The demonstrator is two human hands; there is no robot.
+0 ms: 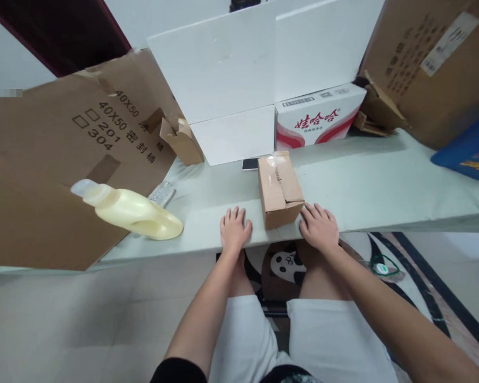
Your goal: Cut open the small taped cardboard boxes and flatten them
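Observation:
A small taped cardboard box [279,189] stands on the table between my hands. My left hand [234,229] lies flat near the table's front edge, left of the box and apart from it, fingers spread and nothing held. On the box's right, my right hand [319,226] rests on the tabletop with fingers stretched out. Its fingertips are close to the box's front right corner; whether they touch it I cannot tell. Behind the box, a phone-like flat object [249,164] is partly hidden.
A pale yellow bottle [138,213] stands at the left on the light green tablecloth [207,197]. Large cardboard sheets [43,159], white panels [227,69] and a red-and-white carton [317,119] line the back. A blue container [469,149] stands at the far right.

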